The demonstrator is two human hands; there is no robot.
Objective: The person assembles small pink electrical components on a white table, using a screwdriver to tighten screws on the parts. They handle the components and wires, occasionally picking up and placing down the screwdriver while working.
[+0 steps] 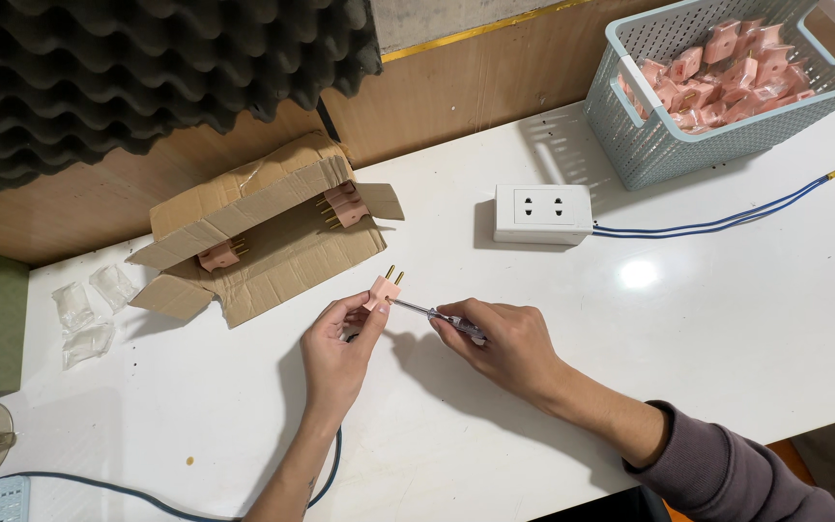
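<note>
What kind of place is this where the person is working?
Probably a small workshop bench where plugs get put together. The left hand holds a pink plug, the right hand a screwdriver, and a basket holds many more.

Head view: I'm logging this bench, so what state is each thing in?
Plug: held in left hand, prongs up.
Screwdriver: in right hand, tip at the plug.
Carton: open, on its side, plugs inside.
Basket: full of pink plugs.
Socket: nothing plugged in.
</note>
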